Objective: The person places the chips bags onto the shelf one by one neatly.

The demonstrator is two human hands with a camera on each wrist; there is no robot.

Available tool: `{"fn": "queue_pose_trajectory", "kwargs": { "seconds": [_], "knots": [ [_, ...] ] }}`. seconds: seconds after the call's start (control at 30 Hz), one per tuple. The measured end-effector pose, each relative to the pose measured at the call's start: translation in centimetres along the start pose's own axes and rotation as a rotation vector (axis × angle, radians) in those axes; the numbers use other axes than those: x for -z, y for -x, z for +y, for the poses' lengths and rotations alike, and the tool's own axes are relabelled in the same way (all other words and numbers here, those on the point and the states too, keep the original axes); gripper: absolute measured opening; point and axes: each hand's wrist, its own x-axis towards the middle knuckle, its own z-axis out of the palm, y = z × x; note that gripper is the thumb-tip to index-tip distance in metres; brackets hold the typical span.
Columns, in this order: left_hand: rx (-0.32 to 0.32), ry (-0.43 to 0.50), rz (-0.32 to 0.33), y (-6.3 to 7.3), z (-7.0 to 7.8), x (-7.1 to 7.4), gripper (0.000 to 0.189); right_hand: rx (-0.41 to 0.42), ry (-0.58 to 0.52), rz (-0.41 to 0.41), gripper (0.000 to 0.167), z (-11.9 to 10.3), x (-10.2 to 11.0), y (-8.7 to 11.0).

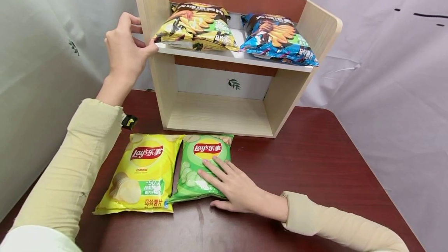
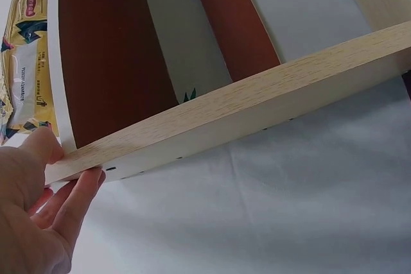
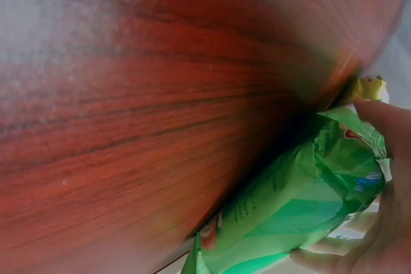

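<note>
My left hand (image 1: 126,49) pinches the edge of the left side panel of a small wooden shelf (image 1: 224,114), near the white middle board. In the left wrist view the thumb is on the inner side and the fingers (image 2: 80,203) press the outer face. My right hand (image 1: 241,188) rests on a green Lay's chip bag (image 1: 190,158), its fingers extended over the front. The right wrist view shows this green bag (image 3: 289,210) from its side, with the fingers over it. Left of it lies a yellow Lay's chip bag (image 1: 141,178), flat on the table.
On the shelf's upper level lie a black-and-yellow chip bag (image 1: 199,26) and a blue chip bag (image 1: 278,40). The shelf stands at the back of a dark red table (image 1: 315,158). Pale cloth (image 1: 395,88) hangs around it.
</note>
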Motion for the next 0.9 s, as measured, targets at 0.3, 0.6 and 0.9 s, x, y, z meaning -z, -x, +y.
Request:
{"fn": "queue_pose_trajectory", "kwargs": {
  "seconds": [0.3, 0.6, 0.9],
  "knots": [
    [0.004, -0.01, -0.005, -0.05, 0.06, 0.02, 0.037, 0.016, 0.062, -0.015, 0.084, -0.4, -0.36, 0.06],
    [0.009, -0.003, -0.012, -0.02, 0.06, 0.04, 0.038, 0.033, 0.095, 0.03, 0.08, -0.45, -0.3, 0.2],
    [0.018, -0.003, -0.013, -0.06, 0.04, 0.12, 0.038, 0.01, 0.092, 0.08, 0.068, -0.25, 0.15, 0.17]
  ]
}}
